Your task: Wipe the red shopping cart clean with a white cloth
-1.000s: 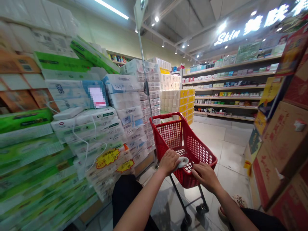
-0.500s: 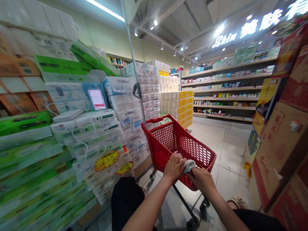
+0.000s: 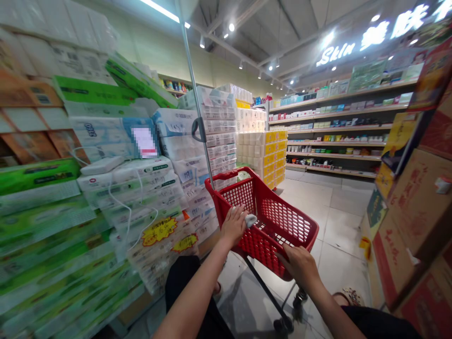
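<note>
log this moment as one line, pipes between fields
red cart: on tiled floor | left hand: holds white cloth against near rim | right hand: grips same rim | wrapped packs: stacked at left

Cloth [image 3: 251, 220] part. hid. under L hand [image 3: 233, 228]. Lit sign [image 3: 374, 36] far R cut off. Green packs [image 3: 38, 254] near L blurred. Far shelf goods [image 3: 339, 138] too sm. to ID.

You have one single view, from the camera on your head. It looks forward and down, over your two forearms [image 3: 197, 282], to the red cart [image 3: 263, 250] quite near, and reaches to the shelves [image 3: 339, 171] far behind.
</note>
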Tool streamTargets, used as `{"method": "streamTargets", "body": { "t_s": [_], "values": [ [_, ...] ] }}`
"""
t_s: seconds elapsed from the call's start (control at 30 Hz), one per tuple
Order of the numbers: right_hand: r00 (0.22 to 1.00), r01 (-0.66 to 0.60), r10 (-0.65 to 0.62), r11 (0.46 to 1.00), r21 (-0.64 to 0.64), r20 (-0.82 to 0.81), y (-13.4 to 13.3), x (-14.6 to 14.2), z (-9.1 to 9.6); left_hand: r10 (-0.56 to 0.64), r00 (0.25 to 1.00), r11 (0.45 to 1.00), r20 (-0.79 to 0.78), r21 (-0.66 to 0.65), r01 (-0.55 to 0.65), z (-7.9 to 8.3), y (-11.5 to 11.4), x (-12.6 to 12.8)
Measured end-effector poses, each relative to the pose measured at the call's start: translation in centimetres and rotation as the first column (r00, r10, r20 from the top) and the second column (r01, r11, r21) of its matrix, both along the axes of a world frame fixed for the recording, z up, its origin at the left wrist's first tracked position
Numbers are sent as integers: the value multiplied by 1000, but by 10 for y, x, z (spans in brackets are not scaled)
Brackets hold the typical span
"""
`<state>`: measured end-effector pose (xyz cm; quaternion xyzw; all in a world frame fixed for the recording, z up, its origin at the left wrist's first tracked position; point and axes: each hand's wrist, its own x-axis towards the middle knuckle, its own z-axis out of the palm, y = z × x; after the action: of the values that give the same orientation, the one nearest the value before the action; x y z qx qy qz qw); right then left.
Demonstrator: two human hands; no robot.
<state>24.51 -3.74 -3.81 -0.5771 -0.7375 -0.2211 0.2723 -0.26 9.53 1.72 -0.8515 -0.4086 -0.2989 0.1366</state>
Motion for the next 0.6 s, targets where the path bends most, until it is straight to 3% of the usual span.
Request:
{"method": "streamTargets", "body": {
  "t_s": [0.13, 0.2, 0.3, 0.37, 0.47, 0.6],
  "values": [
    [1000, 18, -18, 1000, 5, -12, -1, 2, 1, -144, 988, 986, 52, -72, 147, -3, -35, 31],
    [1000, 13, -13, 1000, 3, -18, -2, 4, 0, -271, 961, 956, 50, -101, 275, -7, -55, 47],
    [999, -16, 16, 1000, -15, -30, -4, 8, 0, -371, 928, 924, 23, -93, 372, -14, -70, 61],
    [999, -20, 20, 1000, -20, -40, -6, 10, 0, -407, 913, 911, -30, -89, 404, -17, -65, 59],
    [999, -3, 3, 1000, -5, -42, -9, 11, 0, -398, 913, 916, -88, -87, 391, -18, -39, 40],
    [1000, 5, -6, 1000, -13, -24, -12, 11, 1, -186, 981, 979, -54, -96, 180, -8, 6, -3]
  ]
}}
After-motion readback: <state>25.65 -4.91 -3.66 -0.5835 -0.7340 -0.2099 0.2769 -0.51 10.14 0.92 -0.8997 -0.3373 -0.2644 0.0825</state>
